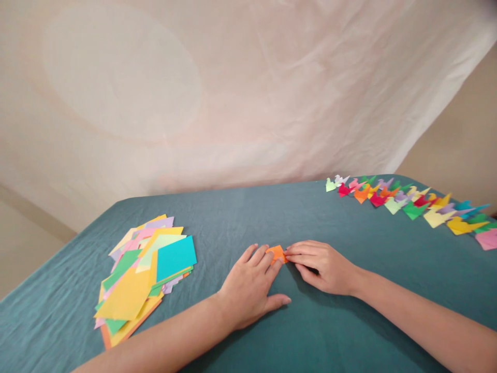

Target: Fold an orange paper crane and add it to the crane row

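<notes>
A small piece of folded orange paper (277, 253) lies on the table between my two hands. My left hand (252, 285) rests flat with its fingers spread, the fingertips pressing on the paper's left and near side and its thumb apart on the cloth. My right hand (320, 265) has its fingers together and pinches the right corner of the orange paper. Part of the paper is hidden under the fingers, so its full shape cannot be made out.
A loose pile of coloured paper sheets (128, 298) lies at the left, a blue sheet (176, 258) on top. Rows of folded paper birds (394, 205) stand along the far right edge. A dark green cloth (240, 212) covers the table; a pale curtain (240, 93) hangs behind.
</notes>
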`<control>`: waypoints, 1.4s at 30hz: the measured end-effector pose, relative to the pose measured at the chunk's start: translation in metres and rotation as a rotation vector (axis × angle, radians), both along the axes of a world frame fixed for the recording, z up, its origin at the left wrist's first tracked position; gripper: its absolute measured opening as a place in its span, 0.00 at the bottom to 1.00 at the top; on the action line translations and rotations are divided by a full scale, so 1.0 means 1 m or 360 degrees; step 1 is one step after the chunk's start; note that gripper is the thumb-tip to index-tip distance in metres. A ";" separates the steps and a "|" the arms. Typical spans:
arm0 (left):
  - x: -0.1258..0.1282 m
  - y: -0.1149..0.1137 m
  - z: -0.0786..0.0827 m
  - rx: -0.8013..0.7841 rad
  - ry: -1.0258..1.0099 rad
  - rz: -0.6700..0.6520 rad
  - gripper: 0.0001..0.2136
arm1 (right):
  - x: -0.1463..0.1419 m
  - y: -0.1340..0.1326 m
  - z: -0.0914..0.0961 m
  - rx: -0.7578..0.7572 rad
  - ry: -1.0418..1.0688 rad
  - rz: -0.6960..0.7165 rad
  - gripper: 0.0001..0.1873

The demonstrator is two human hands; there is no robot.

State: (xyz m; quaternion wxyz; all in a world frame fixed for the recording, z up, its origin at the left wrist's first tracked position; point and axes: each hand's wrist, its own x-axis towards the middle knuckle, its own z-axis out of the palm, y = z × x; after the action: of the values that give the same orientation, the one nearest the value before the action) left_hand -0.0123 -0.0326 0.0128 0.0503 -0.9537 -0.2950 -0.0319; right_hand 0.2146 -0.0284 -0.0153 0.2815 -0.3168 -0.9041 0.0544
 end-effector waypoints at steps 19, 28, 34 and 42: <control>0.001 0.000 -0.001 0.0012 -0.0010 0.0001 0.30 | -0.004 -0.003 0.002 0.0129 -0.0265 -0.0028 0.16; -0.002 0.000 0.003 -0.0032 -0.0073 0.0063 0.28 | -0.010 -0.005 0.005 0.0142 -0.0363 -0.0056 0.13; -0.005 0.001 0.007 -0.0064 -0.0088 0.0111 0.25 | -0.010 -0.002 0.007 0.0061 -0.0341 0.0006 0.14; -0.005 0.001 0.010 -0.0055 -0.0092 0.0117 0.24 | -0.010 -0.002 0.008 0.0052 -0.0321 0.0004 0.14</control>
State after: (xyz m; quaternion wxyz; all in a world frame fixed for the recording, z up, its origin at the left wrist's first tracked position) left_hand -0.0176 -0.0315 0.0226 0.0264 -0.9416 -0.3315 -0.0524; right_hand 0.2048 -0.0302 -0.0076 0.1941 -0.3149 -0.9290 0.0079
